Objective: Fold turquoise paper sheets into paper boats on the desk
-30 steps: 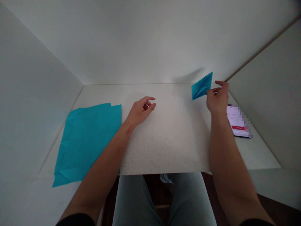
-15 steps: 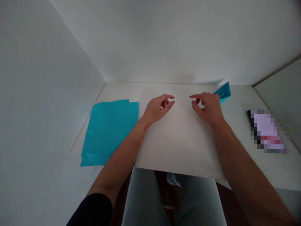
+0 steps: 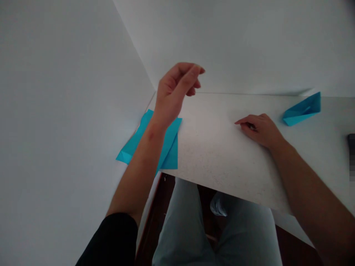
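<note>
My left hand (image 3: 176,88) is raised above the table's left side, fingers loosely curled, holding nothing. Beneath its wrist lies a stack of flat blue paper sheets (image 3: 169,146) at the table's left edge, partly hidden by my forearm. My right hand (image 3: 259,129) rests on the white speckled table (image 3: 219,147), fingers bent under with the forefinger stretched forward, nothing in it. A folded blue paper figure (image 3: 302,109) stands on the table to the right of that hand, apart from it.
White walls close in the table at the left and back. A dark phone (image 3: 351,155) shows at the right frame edge. My legs in light trousers (image 3: 194,229) are under the near table edge.
My right hand set the folded blue figure down at the back right and drew away from it. My left hand rose off the table. The view swung to the left.
</note>
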A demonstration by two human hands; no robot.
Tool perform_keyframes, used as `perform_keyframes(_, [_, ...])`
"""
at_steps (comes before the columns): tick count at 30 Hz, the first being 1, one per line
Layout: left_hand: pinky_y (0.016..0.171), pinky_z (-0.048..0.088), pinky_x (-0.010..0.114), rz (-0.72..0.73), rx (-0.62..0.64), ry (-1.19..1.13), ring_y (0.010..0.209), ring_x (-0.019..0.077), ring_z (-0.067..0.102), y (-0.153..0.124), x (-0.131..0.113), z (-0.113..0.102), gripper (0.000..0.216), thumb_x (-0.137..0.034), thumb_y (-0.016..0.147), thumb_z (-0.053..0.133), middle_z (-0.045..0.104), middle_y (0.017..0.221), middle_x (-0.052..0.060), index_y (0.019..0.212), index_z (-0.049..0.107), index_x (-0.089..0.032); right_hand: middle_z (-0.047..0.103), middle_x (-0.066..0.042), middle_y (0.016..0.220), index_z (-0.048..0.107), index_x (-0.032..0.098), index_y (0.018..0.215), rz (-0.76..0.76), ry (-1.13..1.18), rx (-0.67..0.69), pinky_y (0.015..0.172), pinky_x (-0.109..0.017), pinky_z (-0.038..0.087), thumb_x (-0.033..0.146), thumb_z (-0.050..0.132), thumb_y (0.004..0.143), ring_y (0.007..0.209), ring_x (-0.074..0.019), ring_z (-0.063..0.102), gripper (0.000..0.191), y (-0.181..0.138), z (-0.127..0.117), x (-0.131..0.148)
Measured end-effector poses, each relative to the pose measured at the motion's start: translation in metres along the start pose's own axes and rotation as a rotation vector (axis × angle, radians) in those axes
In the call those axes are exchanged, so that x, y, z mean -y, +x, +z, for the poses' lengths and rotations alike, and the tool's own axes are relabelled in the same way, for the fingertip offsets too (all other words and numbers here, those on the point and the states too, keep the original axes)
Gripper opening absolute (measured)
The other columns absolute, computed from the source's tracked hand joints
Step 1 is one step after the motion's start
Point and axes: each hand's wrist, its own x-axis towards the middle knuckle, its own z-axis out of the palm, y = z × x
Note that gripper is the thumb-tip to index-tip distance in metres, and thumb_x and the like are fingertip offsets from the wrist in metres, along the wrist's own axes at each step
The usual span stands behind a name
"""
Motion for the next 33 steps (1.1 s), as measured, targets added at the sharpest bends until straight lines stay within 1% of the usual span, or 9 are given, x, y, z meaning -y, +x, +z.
perform_keyframes(3, [0.077,0.059,0.028,0.03,0.015,0.121,0.081,0.0141,0.073,0.001,-0.01,-0.024,0.03,-0.049,0.113,0.06,0.076,0.093,0.003,0.11,0.075,-0.023,0.07,-0.004,0.067,0.082,0.024,0.101,0.047,0.012,-0.009,0.072,-0.041,0.042,0.033,0.059,0.096,0.053,-0.0198,0.056,0.025,-0.001,-0.001,0.001])
perform_keyframes(6, [0.098,0.061,0.035,0.035,0.236,0.351,0.108,0.0205,0.076,-0.028,-0.02,-0.059,0.041,-0.057,0.102,0.074,0.079,0.113,0.007,0.125,0.076,-0.023,0.069,-0.005,0.065,0.083,0.021,0.101,0.072,0.02,-0.011,0.07,-0.039,0.041,0.033,0.058,0.095,0.053,-0.0195,0.056,0.028,-0.002,-0.003,0.003])
perform_keyframes(10, [0.13,0.044,0.058,-0.155,0.548,0.653,0.153,0.0384,0.056,-0.129,-0.014,-0.121,0.099,-0.072,0.079,0.092,0.059,0.164,0.018,0.161,0.059,-0.027,0.07,-0.006,0.065,0.083,0.021,0.102,0.095,0.02,0.001,0.069,-0.038,0.042,0.032,0.059,0.093,0.055,-0.0213,0.059,0.028,0.0,-0.004,0.006])
perform_keyframes(13, [0.132,0.036,0.069,-0.265,0.687,0.815,0.167,0.0496,0.034,-0.219,0.006,-0.158,0.142,-0.08,0.062,0.098,0.036,0.18,0.026,0.177,0.035,-0.023,0.071,-0.006,0.066,0.083,0.02,0.103,0.104,0.03,0.006,0.069,-0.038,0.042,0.033,0.059,0.093,0.056,-0.0214,0.06,0.03,0.002,-0.004,0.008])
perform_keyframes(15, [0.131,0.038,0.069,-0.269,0.697,0.905,0.167,0.0486,0.035,-0.263,0.018,-0.172,0.129,-0.076,0.075,0.093,0.039,0.179,0.026,0.177,0.035,-0.023,0.071,-0.006,0.065,0.084,0.019,0.103,0.105,0.04,0.005,0.068,-0.037,0.042,0.034,0.059,0.093,0.055,-0.0212,0.06,0.031,0.002,-0.004,0.009])
perform_keyframes(18, [0.131,0.039,0.063,-0.204,0.661,0.987,0.16,0.0351,0.052,-0.291,0.025,-0.184,0.057,-0.049,0.108,0.067,0.057,0.17,0.014,0.162,0.059,-0.031,0.07,-0.006,0.064,0.084,0.018,0.102,0.111,0.041,-0.009,0.067,-0.037,0.043,0.034,0.059,0.092,0.055,-0.0212,0.059,0.031,0.002,-0.005,0.01])
perform_keyframes(24, [0.104,0.061,0.046,-0.17,0.36,0.96,0.106,0.0272,0.081,-0.249,-0.001,-0.175,0.034,-0.041,0.113,0.051,0.086,0.116,0.01,0.117,0.081,-0.025,0.069,-0.003,0.064,0.082,0.022,0.099,0.093,0.071,-0.048,0.066,-0.037,0.044,0.034,0.059,0.093,0.054,-0.0212,0.06,0.027,0.001,-0.003,0.007])
perform_keyframes(29, [0.066,0.056,0.031,-0.266,0.086,0.66,0.067,0.0189,0.066,-0.175,-0.035,-0.113,0.034,-0.055,0.107,0.062,0.073,0.078,0.001,0.097,0.073,-0.024,0.066,0.001,0.062,0.08,0.026,0.106,0.087,0.11,-0.121,0.061,-0.035,0.044,0.038,0.06,0.097,0.052,-0.0198,0.057,0.025,0.0,-0.001,0.006])
perform_keyframes(33, [0.075,0.061,0.031,-0.178,-0.11,0.148,0.086,0.0206,0.074,-0.114,-0.047,-0.056,0.041,-0.066,0.101,0.07,0.077,0.092,0.002,0.112,0.073,-0.027,0.066,0.001,0.066,0.079,0.024,0.114,0.137,0.168,-0.208,0.06,-0.034,0.045,0.049,0.06,0.103,0.056,-0.0192,0.057,0.033,-0.002,-0.001,0.007])
